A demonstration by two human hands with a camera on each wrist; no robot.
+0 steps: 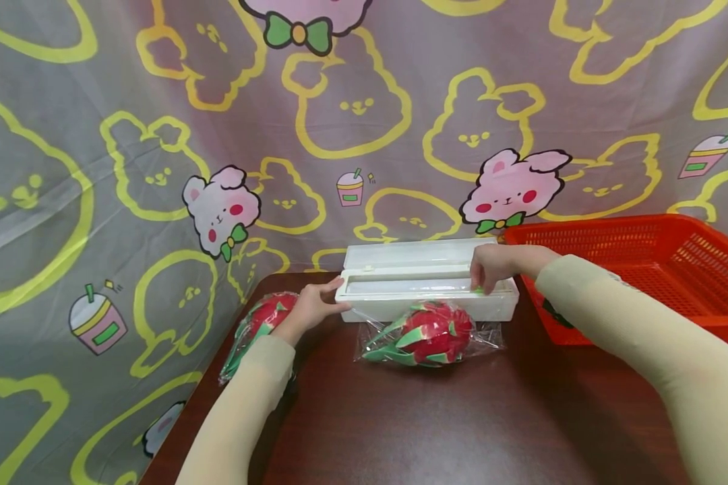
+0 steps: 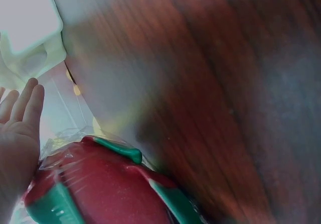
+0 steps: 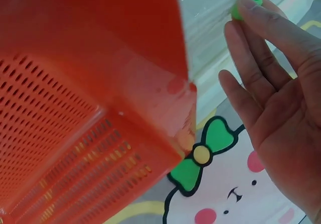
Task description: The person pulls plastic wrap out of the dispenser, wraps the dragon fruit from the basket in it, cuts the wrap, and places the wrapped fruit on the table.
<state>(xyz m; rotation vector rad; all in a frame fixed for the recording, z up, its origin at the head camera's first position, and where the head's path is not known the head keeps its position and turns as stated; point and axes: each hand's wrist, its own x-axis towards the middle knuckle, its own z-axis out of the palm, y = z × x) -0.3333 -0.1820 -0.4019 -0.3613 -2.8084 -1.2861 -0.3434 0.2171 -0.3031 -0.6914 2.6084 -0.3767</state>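
Observation:
In the head view, a long white cling film dispenser [image 1: 427, 308] stands against the back with its lid [image 1: 421, 254] raised. A white roll [image 1: 408, 286] lies inside. My left hand [image 1: 309, 308] holds the dispenser's left end, thumb in front and a finger on the top edge. Toward its right end, my right hand [image 1: 491, 266] pinches a small green slide cutter [image 3: 246, 5] between thumb and finger. A red dragon fruit [image 1: 439, 330] with green scales lies in front, with clear film around it. Another film-wrapped dragon fruit [image 1: 273, 311] sits beside my left hand.
A red perforated plastic basket [image 1: 637, 242] stands to the right of the dispenser, under my right forearm. The dark wooden table [image 1: 437, 424] extends toward me. A cartoon-printed cloth [image 1: 370, 101] hangs behind and at the left.

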